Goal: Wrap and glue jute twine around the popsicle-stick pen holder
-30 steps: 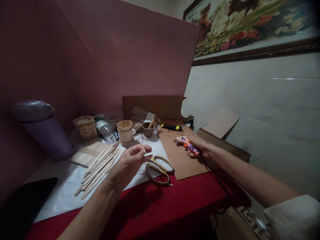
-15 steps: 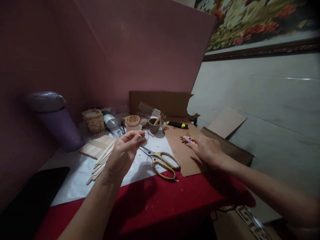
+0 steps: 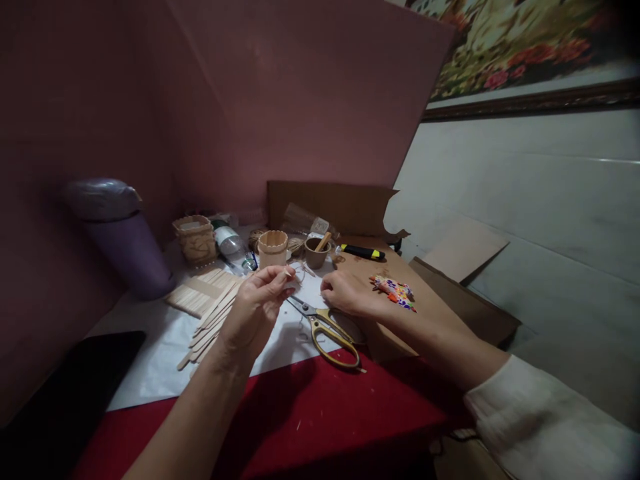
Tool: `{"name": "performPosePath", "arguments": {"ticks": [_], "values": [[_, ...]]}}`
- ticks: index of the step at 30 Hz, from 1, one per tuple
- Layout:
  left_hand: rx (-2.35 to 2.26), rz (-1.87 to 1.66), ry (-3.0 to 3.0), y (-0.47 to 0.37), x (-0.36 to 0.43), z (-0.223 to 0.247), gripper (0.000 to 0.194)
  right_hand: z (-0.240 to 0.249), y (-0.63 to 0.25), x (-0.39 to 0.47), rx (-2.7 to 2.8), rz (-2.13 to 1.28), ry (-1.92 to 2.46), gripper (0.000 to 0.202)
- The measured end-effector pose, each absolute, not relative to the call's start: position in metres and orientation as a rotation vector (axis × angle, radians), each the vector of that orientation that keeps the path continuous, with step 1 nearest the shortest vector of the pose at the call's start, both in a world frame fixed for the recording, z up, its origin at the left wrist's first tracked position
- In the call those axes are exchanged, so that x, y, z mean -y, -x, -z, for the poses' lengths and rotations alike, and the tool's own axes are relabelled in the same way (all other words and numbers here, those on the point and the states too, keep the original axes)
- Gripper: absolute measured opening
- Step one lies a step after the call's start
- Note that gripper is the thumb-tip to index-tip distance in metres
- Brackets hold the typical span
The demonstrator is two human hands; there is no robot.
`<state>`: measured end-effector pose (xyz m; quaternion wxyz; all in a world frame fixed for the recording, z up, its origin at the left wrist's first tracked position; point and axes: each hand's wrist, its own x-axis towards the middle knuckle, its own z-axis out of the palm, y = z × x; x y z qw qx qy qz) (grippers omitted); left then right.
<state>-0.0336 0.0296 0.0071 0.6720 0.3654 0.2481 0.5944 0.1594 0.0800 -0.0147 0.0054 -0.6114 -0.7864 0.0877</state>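
My left hand is raised over the white paper, its fingers pinched on a small pale piece. Curled over the paper's right part, my right hand has its fingertips hidden, so what they hold cannot be told. Gold-handled scissors lie open between the hands, partly beneath my right wrist. A colourful patterned item lies on the brown cardboard. Left of my left hand, wooden craft sticks are fanned out beside a flat stick panel.
Behind the hands stand a scalloped cup, a brown pot with a stick, a square wooden holder and a plastic bottle. A black-yellow cutter lies on the cardboard. A purple container leans at left.
My right hand has left the colourful item and moved left to beside the scissors. My left hand keeps its pinch. The whole view has shifted slightly.
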Motion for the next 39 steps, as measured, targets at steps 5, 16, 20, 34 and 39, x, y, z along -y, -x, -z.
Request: {"name": "performPosePath", "arguments": {"ticks": [5,16,20,34,39], "values": [[-0.584,-1.304,-0.823,0.032,-0.029,-0.005,0.014,0.023,-0.153,-0.090,2.452,-0.377,1.901,0.028],[-0.697,-1.248,-0.897,0.026,-0.031,0.005,0.012,0.009,-0.158,-0.073,1.961,-1.059,1.382,0.016],[-0.730,-1.176,-0.969,0.023,-0.032,0.011,0.013,0.003,-0.154,-0.045,1.753,-1.295,1.142,0.026],[-0.643,-0.980,-1.113,0.023,-0.031,0.013,0.014,0.007,-0.156,-0.026,1.180,-1.703,0.830,0.013],[-0.646,-0.942,-1.127,0.022,-0.031,0.014,0.014,0.009,-0.156,-0.024,1.159,-1.690,0.845,0.011]]}}
